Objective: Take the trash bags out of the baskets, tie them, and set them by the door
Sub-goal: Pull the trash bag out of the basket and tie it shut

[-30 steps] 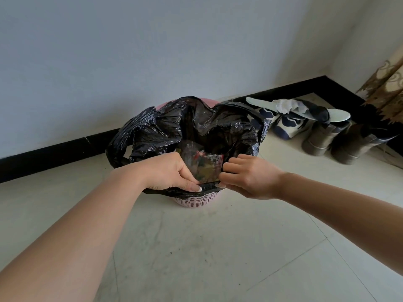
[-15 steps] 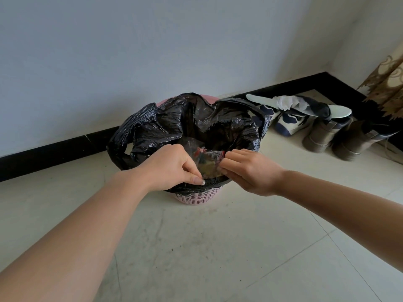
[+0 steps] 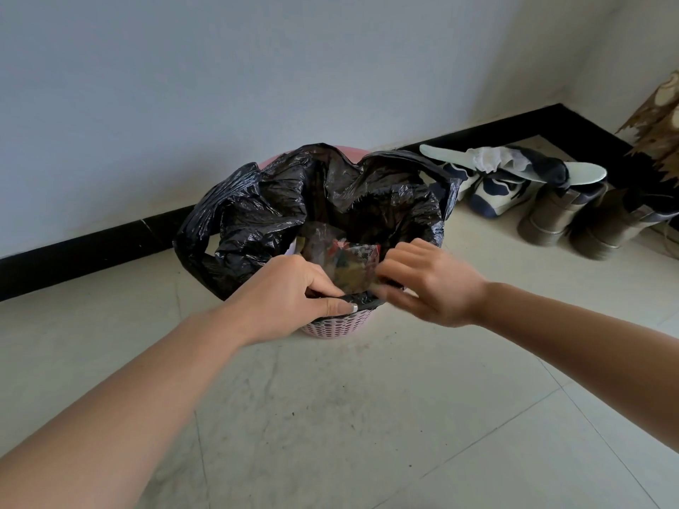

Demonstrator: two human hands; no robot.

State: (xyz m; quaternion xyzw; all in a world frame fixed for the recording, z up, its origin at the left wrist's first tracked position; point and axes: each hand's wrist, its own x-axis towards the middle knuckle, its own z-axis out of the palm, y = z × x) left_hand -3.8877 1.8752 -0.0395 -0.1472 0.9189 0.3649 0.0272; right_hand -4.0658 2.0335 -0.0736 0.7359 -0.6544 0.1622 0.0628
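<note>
Your left hand (image 3: 290, 295): fingers curled inside near rim of black trash bag (image 3: 330, 200), thumb pressed flat on outer fold, gripping it. Your right hand (image 3: 430, 284): fingers curled, pinching same rim just beside left hand; outline slightly blurred. Trash bag sits in pink basket (image 3: 341, 325) on tiled floor (image 3: 330, 416), mouth open, loose edges draped over basket sides; wrappers (image 3: 349, 262) visible inside. Right of basket, along wall: sneakers (image 3: 492, 192), boots (image 3: 558, 218).
</note>
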